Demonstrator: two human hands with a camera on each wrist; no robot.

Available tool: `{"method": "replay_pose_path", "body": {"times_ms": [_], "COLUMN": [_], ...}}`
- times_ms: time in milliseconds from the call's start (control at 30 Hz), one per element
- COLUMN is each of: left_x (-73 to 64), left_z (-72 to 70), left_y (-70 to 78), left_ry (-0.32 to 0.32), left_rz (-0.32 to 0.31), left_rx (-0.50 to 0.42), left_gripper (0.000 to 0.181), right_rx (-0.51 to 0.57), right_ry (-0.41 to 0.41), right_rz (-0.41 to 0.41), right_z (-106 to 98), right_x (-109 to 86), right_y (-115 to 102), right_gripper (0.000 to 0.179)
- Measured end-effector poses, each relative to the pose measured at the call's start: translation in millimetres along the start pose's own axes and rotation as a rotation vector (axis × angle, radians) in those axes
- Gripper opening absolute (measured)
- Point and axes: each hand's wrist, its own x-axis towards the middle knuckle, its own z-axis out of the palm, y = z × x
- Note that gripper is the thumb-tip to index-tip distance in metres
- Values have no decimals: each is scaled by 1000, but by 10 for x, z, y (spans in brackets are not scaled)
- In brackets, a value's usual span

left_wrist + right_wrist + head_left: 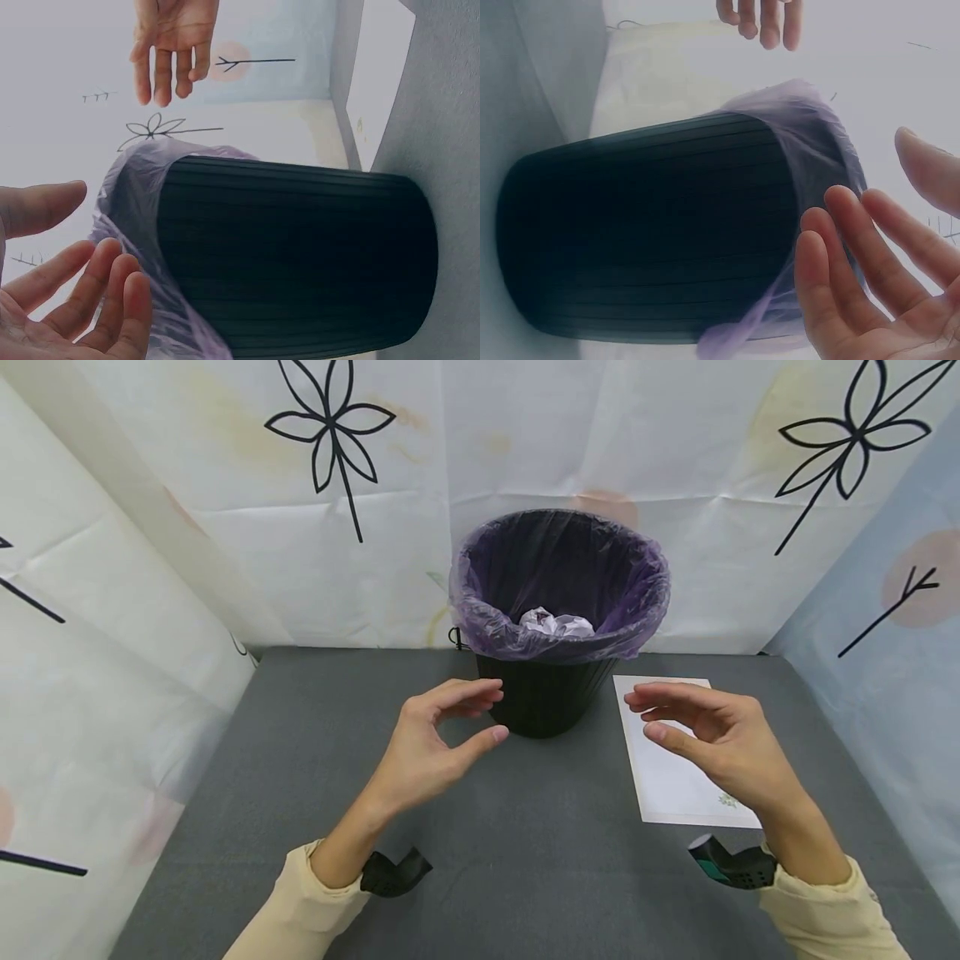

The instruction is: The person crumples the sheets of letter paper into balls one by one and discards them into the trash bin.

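A black ribbed trash bin (551,697) stands at the back of the grey table, lined with a purple plastic bag (558,647) folded over its rim. Crumpled white paper (557,623) lies inside it. My left hand (435,743) hovers in front of the bin on the left, fingers relaxed and thumb apart, holding nothing. On the right, my right hand (720,743) is raised likewise over a white sheet, its fingers loosely bent around bare air. Both wrist views show the bin (300,255) beyond the spread fingers, apart from them.
The white sheet of paper (675,777) lies flat on the grey table (525,860), right of the bin. White printed curtains (225,568) enclose the table at the back and both sides. A small dark wire loop (455,638) shows beside the bin's left.
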Motion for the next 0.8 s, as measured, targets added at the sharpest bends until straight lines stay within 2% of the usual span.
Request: {"method": "replay_pose_path", "body": {"times_ms": [133, 400, 667, 800], "left_x": [-15, -47, -46, -36], "left_z": [88, 400, 783, 1001], "left_y": [-66, -301, -611, -758], "left_ry": [-12, -39, -83, -103], "left_rz": [-12, -63, -165, -211], "left_rx": [-11, -35, -22, -1], "left_gripper": [42, 42, 41, 41], "right_rx": [-30, -221, -365, -436], "right_ry": [3, 55, 101, 130], "right_rz": [40, 163, 317, 409], "right_z": [12, -55, -346, -525], "right_x": [-23, -116, -300, -414], "right_y": [46, 252, 710, 916], "right_gripper": [41, 40, 40, 45]}}
